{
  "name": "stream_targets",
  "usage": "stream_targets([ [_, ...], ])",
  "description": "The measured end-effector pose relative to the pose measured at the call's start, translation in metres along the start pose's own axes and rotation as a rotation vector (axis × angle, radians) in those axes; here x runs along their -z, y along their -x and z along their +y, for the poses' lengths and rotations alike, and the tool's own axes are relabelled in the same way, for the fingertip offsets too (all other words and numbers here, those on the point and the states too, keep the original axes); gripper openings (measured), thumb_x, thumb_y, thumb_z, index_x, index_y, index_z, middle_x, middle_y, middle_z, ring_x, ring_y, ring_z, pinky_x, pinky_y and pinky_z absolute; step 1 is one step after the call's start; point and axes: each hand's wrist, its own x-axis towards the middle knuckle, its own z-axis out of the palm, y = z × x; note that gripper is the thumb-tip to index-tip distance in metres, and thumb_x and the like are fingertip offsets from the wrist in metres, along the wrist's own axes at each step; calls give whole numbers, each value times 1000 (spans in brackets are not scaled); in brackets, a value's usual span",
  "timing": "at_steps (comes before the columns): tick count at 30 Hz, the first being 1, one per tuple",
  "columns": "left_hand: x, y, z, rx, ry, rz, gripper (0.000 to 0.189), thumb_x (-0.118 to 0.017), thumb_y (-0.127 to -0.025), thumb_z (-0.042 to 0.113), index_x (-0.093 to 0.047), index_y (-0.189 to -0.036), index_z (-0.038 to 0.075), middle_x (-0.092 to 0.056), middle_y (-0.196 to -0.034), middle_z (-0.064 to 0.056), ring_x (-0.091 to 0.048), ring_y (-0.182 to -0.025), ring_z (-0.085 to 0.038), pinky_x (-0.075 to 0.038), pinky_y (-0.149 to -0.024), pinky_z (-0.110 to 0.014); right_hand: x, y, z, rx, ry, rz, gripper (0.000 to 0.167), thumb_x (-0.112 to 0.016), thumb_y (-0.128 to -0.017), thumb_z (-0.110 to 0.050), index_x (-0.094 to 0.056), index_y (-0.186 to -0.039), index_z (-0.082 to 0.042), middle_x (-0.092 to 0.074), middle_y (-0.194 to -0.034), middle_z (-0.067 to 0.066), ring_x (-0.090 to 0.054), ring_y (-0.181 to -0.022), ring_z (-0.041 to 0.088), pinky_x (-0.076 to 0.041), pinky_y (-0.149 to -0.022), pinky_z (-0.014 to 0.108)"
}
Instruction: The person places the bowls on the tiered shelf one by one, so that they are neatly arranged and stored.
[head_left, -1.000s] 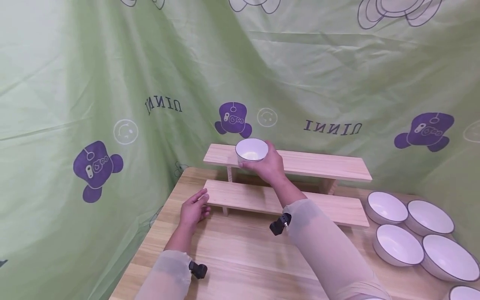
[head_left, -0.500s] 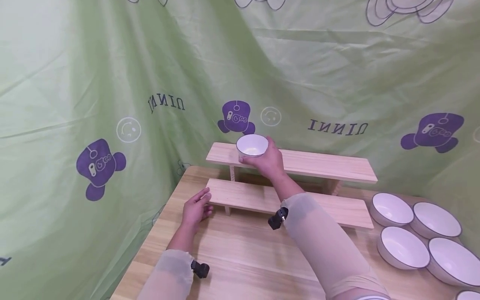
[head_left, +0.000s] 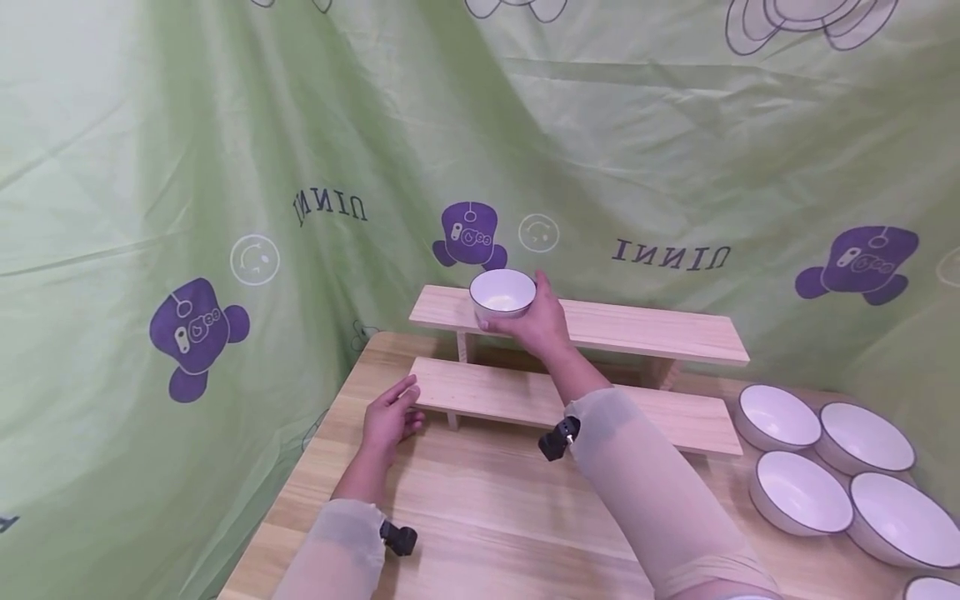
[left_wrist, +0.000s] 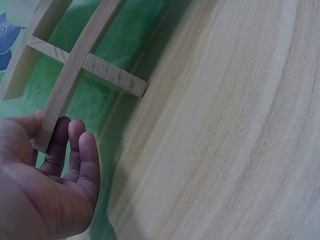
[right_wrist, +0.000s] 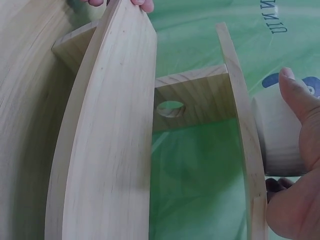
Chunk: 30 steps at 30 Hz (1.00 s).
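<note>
My right hand grips a small white bowl with a dark rim by its right side, at the left end of the upper board of a two-tier wooden shelf. In the right wrist view the bowl is right against that board, its base seemingly touching it; the fingers behind the bowl are mostly hidden. My left hand holds the left end of the lower board. The left wrist view shows this hand pinching the board's end between thumb and fingers, other fingers loosely bent.
Several larger white bowls with dark rims stand on the wooden table to the right of the shelf. A green printed curtain hangs close behind the shelf and along the left side.
The bowl's rim sits slightly higher against the upper board than a second ago. Both hands keep their hold, and the head view has shifted a little.
</note>
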Motion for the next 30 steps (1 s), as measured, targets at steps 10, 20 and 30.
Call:
stream_targets([
  [10,1,0,-1,8,4,-3,44,-77,-95,34,-68,-138,26,-62,-127,-10,-69,-80,-18,-65,-74,-31,12,8,5,-14,-22,-12,139,-101,-62,-43,-15,-166,-11,-44,-158,15,-44,-144,32,-36,-123,46],
  [20,1,2,-1,5,18,8,45,-78,-95,32,-68,-138,24,-65,-119,-9,-69,-77,-18,-65,-71,-30,22,17,6,-22,-40,-12,139,-101,-62,-42,-14,-166,-12,-40,-161,15,-42,-146,33,-38,-121,48],
  [30,2,3,1,12,11,-4,49,-78,-94,36,-66,-140,25,-66,-120,-10,-69,-78,-17,-65,-73,-30,33,26,14,-19,-56,7,136,-101,-64,-43,-17,-166,-10,-41,-160,13,-43,-145,30,-38,-122,45],
])
